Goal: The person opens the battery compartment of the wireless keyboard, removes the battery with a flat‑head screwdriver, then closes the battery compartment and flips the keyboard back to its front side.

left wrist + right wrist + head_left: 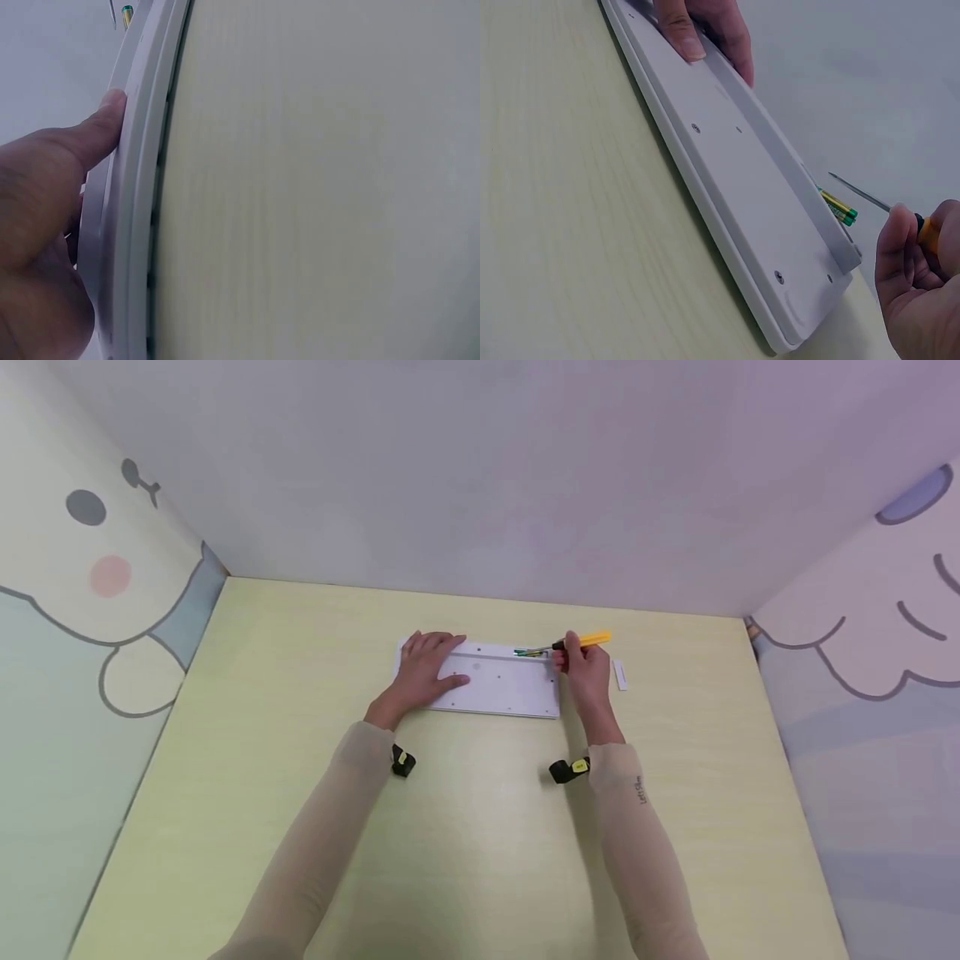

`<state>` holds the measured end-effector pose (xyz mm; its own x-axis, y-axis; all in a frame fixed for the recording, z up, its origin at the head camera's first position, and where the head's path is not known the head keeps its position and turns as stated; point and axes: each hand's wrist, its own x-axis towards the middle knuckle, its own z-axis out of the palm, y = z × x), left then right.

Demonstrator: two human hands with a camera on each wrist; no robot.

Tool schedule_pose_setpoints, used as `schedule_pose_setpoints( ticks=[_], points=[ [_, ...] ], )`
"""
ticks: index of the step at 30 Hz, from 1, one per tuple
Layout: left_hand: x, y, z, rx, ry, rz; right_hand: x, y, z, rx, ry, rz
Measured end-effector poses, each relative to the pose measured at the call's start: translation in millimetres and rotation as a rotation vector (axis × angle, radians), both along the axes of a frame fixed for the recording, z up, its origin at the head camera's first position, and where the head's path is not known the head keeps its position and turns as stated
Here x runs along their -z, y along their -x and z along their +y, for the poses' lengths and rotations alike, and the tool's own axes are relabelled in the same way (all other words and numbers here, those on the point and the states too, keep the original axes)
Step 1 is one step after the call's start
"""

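Note:
A white keyboard [498, 685] lies face down, its screw-dotted back and raised far ridge showing. My left hand [426, 668] holds its left end, thumb [692, 49] on the back and fingers over the ridge. My right hand [587, 672] grips a screwdriver [595, 639] by its yellow handle near the keyboard's right end. The thin metal shaft [859, 192] points left, its tip close to green-and-gold batteries [838, 204] at the ridge. In the left wrist view a battery end [127, 13] shows beyond the ridge.
A small white strip like a battery cover [620, 675] lies right of the keyboard on the pale yellow table [480, 827]. A grey wall [480, 485] rises behind the table, and patterned panels [862, 652] flank it.

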<state>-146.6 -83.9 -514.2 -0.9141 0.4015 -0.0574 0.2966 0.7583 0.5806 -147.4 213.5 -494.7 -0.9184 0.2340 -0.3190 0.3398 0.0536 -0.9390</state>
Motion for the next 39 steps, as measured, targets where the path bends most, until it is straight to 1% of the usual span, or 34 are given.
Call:
schedule_pose_setpoints(
  ticks=[3,5,7,11,14,24,31,35,39],
  points=[
    [-0.3,-0.3,0.2,-0.002,-0.002,0.003,-1.4,0.3,0.2,-0.002,-0.002,0.033],
    [0.0,-0.2,0.1,-0.004,-0.005,0.003,-2.5,0.7,0.9,-0.006,-0.013,0.039],
    [0.4,0.3,0.0,-0.002,-0.007,0.005,-4.0,0.7,1.8,-0.008,-0.039,0.031],
    [0.4,0.8,0.4,-0.001,-0.006,0.007,-5.4,-0.6,3.6,-0.014,-0.06,0.009],
    [0.3,0.6,0.8,0.001,-0.009,0.006,-6.6,-2.1,5.6,-0.013,-0.062,0.013],
    [5.6,2.5,-2.7,0.002,-0.009,0.016,-13.2,-4.2,19.7,0.021,-0.095,0.086],
    [5.5,3.0,-4.0,0.002,-0.018,0.009,-18.6,-6.4,27.4,0.002,-0.215,0.112],
    [4.5,2.5,-4.4,-0.001,-0.016,0.006,-18.5,-6.6,30.8,0.002,-0.244,0.134],
    [4.0,2.4,-4.8,-0.003,-0.012,0.012,-18.3,-6.8,34.7,-0.01,-0.288,0.135]
  ],
)
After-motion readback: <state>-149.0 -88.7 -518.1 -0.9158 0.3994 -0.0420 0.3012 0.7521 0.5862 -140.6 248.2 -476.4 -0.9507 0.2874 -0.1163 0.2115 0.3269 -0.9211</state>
